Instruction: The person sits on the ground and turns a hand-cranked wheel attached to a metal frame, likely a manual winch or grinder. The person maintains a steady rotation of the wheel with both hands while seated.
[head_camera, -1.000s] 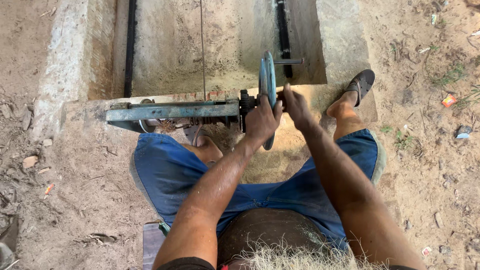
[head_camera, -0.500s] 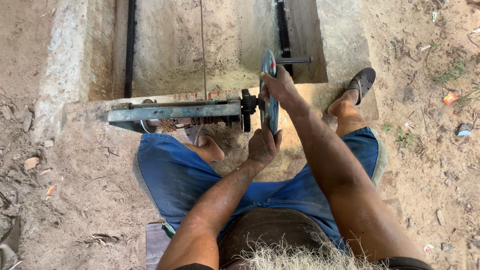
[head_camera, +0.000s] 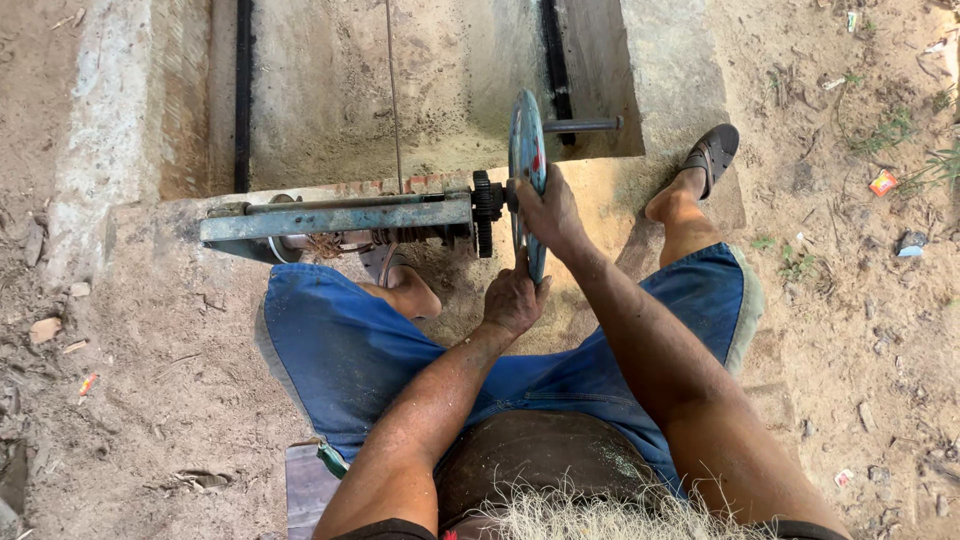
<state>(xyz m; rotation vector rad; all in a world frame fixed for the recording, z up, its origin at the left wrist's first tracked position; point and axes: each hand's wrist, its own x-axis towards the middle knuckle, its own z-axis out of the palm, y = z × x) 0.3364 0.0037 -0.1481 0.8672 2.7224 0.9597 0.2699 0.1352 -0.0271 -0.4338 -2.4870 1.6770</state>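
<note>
The person sat above a sandy pit, both hands on a round blue-grey metal handwheel (head_camera: 527, 150) seen nearly edge-on. The left hand (head_camera: 513, 300) was curled around the wheel's lower rim, fingers wrapped tight on the metal. The right hand (head_camera: 548, 212) sat just above it, closed over the rim's middle with the palm pressed to the wheel's right face. The two hands were near each other but apart.

Just left of the right hand, a black toothed gear (head_camera: 485, 212) stood beside the wheel on the same axle. Further left of both hands ran a long blue-grey steel beam (head_camera: 335, 218), lying level across the concrete ledge (head_camera: 150, 225). Beyond the hands, a thin steel cable (head_camera: 393, 90) stretched away over the pit floor, and a short grey metal rod (head_camera: 582, 126) stuck out to the right of the wheel's top.

Below the hands were blue denim shorts (head_camera: 340, 350). A bare foot (head_camera: 405, 292) rested left of the left hand; a foot in a dark sandal (head_camera: 708, 155) lay well right of the right hand.
</note>
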